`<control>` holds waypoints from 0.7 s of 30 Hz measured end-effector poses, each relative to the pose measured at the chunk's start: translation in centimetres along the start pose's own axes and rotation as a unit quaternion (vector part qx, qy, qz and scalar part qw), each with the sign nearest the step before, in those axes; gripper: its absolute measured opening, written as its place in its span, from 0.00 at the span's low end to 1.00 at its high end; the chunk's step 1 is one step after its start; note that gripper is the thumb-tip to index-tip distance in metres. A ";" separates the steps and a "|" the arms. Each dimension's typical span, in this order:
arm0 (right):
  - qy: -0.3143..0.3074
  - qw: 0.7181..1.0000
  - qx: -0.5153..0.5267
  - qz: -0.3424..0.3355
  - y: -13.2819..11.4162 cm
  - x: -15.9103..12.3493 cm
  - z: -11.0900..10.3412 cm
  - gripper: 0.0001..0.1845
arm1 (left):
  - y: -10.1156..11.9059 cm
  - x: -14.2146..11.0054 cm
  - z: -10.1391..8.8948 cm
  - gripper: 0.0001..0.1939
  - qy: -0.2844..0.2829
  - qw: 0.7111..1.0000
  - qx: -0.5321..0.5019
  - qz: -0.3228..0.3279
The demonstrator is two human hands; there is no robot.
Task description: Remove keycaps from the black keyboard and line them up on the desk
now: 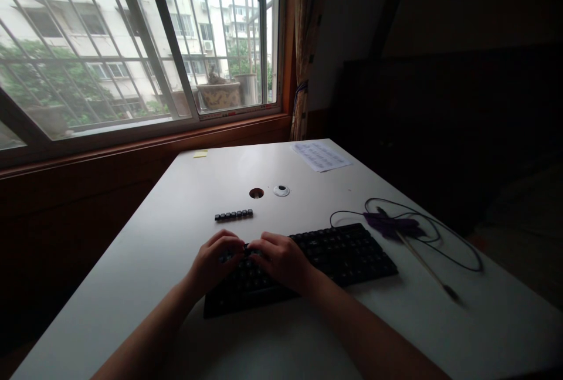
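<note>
The black keyboard [336,257] is long and lies flat on the white surface [153,245], with its keys facing up. It sits a bit crooked, its right end farther away. Past its left part, small black key caps [233,215] sit in a short, neat row.

Bare left grip [212,258], bare right grip [284,257]; bare forearms [152,318], tapering toward wrists [187,293]

Bright barred window [170,40], tied curtain [304,46], dim wall [347,28], white table [153,239].
</note>
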State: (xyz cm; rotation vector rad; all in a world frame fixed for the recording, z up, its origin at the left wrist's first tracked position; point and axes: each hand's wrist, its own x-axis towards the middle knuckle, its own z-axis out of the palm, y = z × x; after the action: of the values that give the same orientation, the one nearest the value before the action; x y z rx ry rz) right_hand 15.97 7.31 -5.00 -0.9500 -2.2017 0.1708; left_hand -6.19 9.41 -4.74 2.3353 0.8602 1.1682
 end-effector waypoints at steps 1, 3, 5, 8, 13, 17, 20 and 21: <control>0.000 1.000 0.002 0.000 0.0 0.0 0.0 0.09 | 0.0 0.0 0.0 0.06 -0.001 1.000 -0.003 -0.003; 0.001 1.000 0.009 -0.001 0.1 0.0 0.1 0.09 | 0.0 0.0 0.0 0.06 -0.005 1.000 -0.010 -0.006; 0.000 1.000 0.015 -0.004 0.1 0.0 0.1 0.09 | 0.0 0.0 0.0 0.06 -0.006 1.000 -0.018 -0.006; -0.005 1.000 0.021 -0.006 0.1 0.0 0.2 0.09 | 0.2 0.1 0.0 0.07 -0.005 1.000 -0.025 -0.007; -0.007 1.000 0.021 -0.006 0.2 0.0 0.3 0.09 | 0.5 0.2 0.0 0.09 -0.005 0.999 -0.035 -0.008; -0.011 1.000 0.024 -0.004 0.2 0.0 0.4 0.09 | 0.6 0.3 0.0 0.11 -0.005 0.999 -0.038 -0.010; -0.015 1.000 0.025 -0.003 0.2 0.0 0.3 0.09 | 0.5 0.3 0.0 0.12 -0.009 0.999 -0.035 -0.009; -0.016 1.000 0.025 -0.003 0.2 0.0 0.3 0.09 | 0.5 0.3 -0.1 0.12 -0.012 0.999 -0.036 -0.009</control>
State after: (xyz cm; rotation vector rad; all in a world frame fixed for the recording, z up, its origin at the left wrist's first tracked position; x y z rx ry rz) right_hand 15.83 7.49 -5.28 -0.9191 -2.2184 0.2377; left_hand -5.92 9.21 -4.24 2.2746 0.8164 1.1417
